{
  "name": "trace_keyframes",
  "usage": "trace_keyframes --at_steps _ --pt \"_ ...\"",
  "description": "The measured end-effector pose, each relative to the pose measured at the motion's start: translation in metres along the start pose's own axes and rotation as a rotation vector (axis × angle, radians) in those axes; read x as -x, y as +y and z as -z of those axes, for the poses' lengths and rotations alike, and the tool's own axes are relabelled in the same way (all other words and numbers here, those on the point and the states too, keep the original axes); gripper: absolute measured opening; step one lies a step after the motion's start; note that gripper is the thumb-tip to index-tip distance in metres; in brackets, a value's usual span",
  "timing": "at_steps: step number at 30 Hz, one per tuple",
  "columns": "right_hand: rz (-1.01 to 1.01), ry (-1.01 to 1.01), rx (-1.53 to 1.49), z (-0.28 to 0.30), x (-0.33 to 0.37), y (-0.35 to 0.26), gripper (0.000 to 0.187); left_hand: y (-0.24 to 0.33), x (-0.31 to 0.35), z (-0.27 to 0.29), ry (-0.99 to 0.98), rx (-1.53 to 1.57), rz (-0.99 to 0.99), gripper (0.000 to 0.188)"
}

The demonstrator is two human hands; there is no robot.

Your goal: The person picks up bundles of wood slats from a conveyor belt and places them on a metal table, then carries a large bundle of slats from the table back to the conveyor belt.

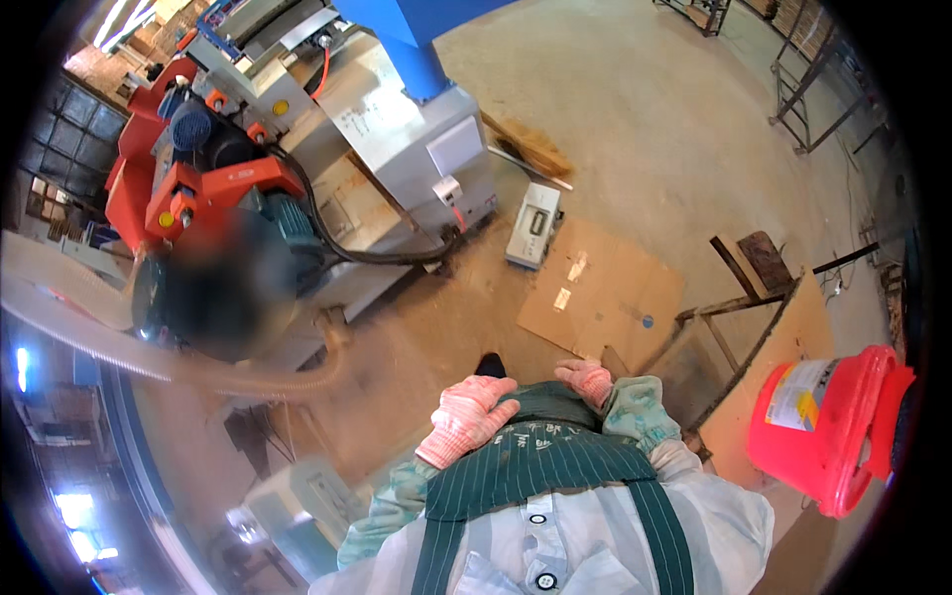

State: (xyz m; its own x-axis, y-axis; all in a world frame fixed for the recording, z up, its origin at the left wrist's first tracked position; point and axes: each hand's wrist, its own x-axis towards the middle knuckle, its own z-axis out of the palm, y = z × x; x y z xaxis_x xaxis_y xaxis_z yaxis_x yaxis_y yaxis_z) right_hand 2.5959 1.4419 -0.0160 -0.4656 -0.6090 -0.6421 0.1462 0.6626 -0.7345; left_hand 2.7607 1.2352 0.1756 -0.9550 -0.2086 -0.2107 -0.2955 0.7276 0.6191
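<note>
My left hand (467,420), in a pink-and-white knitted glove, rests at the upper left edge of my dark green pinstriped apron (545,470). Its fingers point to the right and are apart, with nothing visible in them. On the other side of the apron, my right hand (587,381) wears a matching glove. Its fingers reach toward the left, look stretched out and show nothing held. Patterned green sleeves cover both forearms. One dark shoe (490,365) shows between the hands, on the floor.
A grey machine (397,119) with red guards and motors stands at left, with a clear ribbed hose (188,359) below it. Ahead lie a flat cardboard sheet (620,283) and a grey case (535,228). A red bucket (783,446) and a metal-framed stand (746,288) are at right.
</note>
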Motion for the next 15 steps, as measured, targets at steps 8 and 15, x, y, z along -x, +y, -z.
trace_keyframes --at_steps 8,15 --pt "0.109 -0.036 0.064 0.036 -0.105 -0.049 0.022 -0.073 -0.087 0.105 -0.116 -0.268 0.043 0.037" --pt "0.104 -0.305 0.165 0.082 -0.229 -0.163 0.022 -0.060 -0.214 0.143 -0.172 -0.389 -0.049 0.031"
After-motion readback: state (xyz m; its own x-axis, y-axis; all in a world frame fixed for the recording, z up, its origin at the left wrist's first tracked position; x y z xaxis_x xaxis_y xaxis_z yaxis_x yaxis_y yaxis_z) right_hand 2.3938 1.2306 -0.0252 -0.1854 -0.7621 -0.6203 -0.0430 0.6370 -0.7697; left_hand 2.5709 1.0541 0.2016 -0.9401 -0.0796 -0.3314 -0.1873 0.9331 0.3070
